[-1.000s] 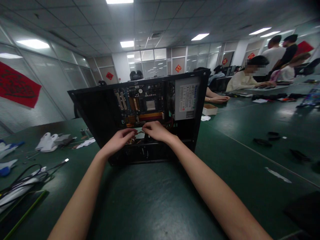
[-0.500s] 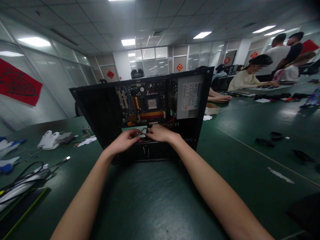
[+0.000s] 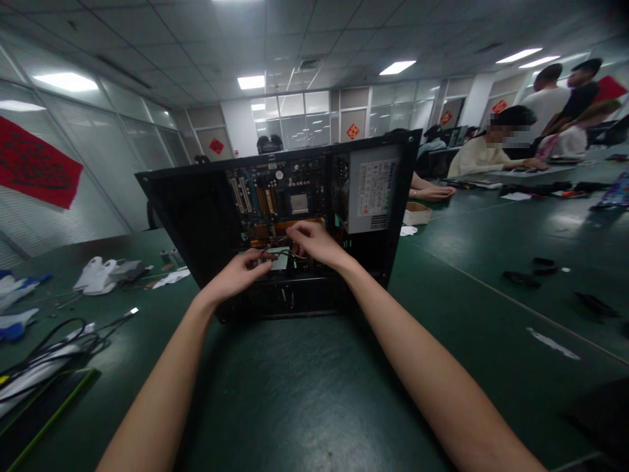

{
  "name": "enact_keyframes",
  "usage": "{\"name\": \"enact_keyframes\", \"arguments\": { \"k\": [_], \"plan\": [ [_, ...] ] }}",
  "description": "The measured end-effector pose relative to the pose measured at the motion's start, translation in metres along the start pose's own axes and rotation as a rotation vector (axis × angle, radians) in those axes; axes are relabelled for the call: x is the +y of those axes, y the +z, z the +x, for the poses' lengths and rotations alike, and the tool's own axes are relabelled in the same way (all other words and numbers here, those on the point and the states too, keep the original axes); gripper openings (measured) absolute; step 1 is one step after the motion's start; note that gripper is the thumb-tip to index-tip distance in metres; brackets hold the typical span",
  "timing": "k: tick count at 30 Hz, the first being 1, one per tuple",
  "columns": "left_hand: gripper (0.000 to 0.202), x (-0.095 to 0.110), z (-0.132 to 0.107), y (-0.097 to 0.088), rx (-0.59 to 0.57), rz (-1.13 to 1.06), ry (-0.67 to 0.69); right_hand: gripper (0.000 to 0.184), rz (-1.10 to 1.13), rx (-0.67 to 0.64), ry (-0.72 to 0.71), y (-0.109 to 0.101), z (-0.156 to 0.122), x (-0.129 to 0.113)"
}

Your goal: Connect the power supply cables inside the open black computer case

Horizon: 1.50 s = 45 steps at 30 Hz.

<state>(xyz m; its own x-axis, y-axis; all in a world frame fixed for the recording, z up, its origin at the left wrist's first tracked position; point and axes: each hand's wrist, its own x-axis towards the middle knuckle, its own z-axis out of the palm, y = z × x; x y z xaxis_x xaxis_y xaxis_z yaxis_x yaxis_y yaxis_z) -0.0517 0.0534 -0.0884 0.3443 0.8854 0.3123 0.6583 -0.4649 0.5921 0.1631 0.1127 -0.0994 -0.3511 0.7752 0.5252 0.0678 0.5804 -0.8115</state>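
A black computer case [image 3: 304, 300] stands on the green table with its open side facing me. Inside it are a motherboard [image 3: 299, 203] and, at the upper right, a silver power supply [image 3: 376, 190]. Thin cables [image 3: 285, 252] run between my hands in the lower part of the case. My left hand [image 3: 243, 270] is closed on them at the lower left. Higher up, in front of the memory slots, my right hand [image 3: 314, 241] pinches the cables, its fingertips partly hidden. Behind the cables a pale greenish rectangle [image 3: 280, 261] shows.
On the left lie a bundle of black cables [image 3: 63, 347], white plastic pieces [image 3: 98, 275] and a green-edged black item [image 3: 49, 406]. Black scraps [image 3: 521, 280] and a small box [image 3: 417, 213] are on the right. Other people sit and stand at the far right.
My right hand has risen toward the memory slots, drawing the cables up. My left hand has shifted slightly left, and the hands are farther apart. The case has stayed put.
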Motion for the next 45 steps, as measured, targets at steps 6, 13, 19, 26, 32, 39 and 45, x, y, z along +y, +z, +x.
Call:
{"name": "enact_keyframes", "arguments": {
  "k": [6, 13, 19, 26, 32, 39, 45],
  "plan": [
    [0.041, -0.013, 0.005, 0.003, 0.214, -0.115, -0.168, 0.033, -0.157, -0.116, 0.033, -0.004, -0.006, -0.010],
    [0.036, -0.026, 0.009, 0.000, 0.329, -0.157, -0.264, 0.021, -0.764, -0.474, 0.358, -0.026, -0.013, 0.013],
    [0.038, -0.025, 0.008, 0.000, 0.308, -0.121, -0.255, 0.024, -0.619, -0.598, 0.414, -0.028, -0.017, 0.017],
    [0.037, -0.024, 0.008, 0.004, 0.208, -0.057, -0.178, 0.031, -0.707, -0.527, 0.321, -0.024, -0.011, 0.022],
    [0.041, -0.026, 0.010, 0.006, 0.331, -0.099, -0.134, 0.039, -0.534, -0.284, 0.308, -0.021, -0.012, 0.015],
    [0.026, -0.009, 0.004, 0.006, 0.648, -0.269, -0.041, 0.035, -0.311, -0.107, 0.266, -0.017, -0.002, 0.020],
    [0.031, 0.012, 0.000, 0.003, 0.589, -0.247, 0.009, 0.048, -0.165, -0.196, 0.246, -0.023, -0.003, 0.016]
  ]
}}
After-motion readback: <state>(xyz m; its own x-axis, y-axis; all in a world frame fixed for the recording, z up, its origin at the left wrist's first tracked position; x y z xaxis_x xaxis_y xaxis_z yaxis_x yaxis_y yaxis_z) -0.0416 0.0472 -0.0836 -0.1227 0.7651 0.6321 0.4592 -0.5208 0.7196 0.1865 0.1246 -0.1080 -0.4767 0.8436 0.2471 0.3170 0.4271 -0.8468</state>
